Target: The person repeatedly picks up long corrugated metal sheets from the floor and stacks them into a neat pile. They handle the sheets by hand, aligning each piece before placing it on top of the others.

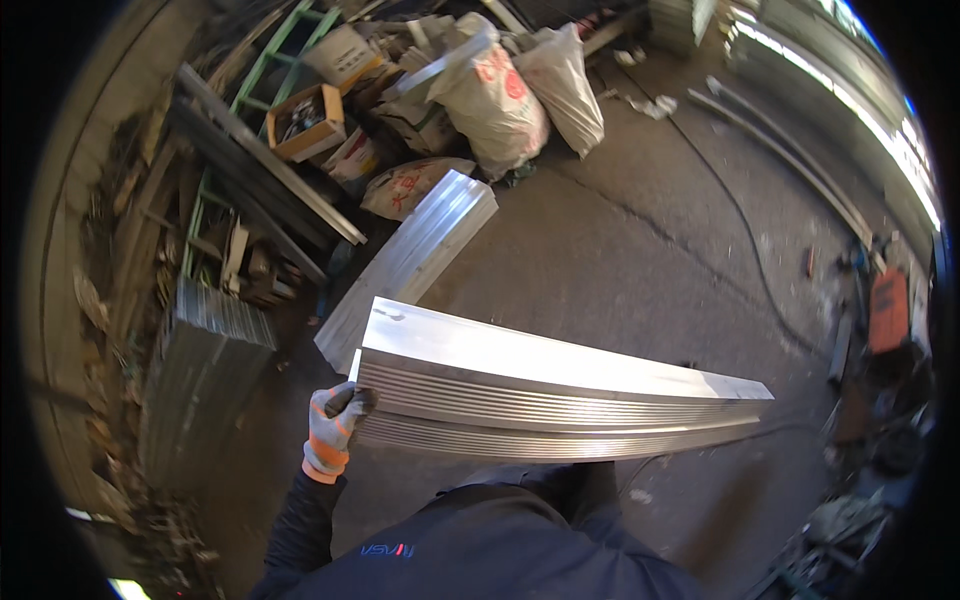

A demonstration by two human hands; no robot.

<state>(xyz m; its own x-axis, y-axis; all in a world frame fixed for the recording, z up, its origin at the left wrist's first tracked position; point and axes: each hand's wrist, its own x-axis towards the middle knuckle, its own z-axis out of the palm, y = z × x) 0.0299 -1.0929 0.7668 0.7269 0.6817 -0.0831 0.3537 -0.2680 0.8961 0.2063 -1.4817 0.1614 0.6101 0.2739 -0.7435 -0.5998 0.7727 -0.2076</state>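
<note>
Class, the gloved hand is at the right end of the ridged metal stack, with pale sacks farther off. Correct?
One error: the head view shows the gloved left hand at the left end of the ridged metal stack, not the right; pale sacks are farther off.

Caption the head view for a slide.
Gloved left grip on the left end of a ribbed metal stack, with sacks beyond.

Dark jacket (500, 530), orange-trimmed grey glove (329, 428)

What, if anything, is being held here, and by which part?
The left hand curls at the left end of the ribbed metal stack; whether it grips is unclear. The right hand isn't visible.
</note>
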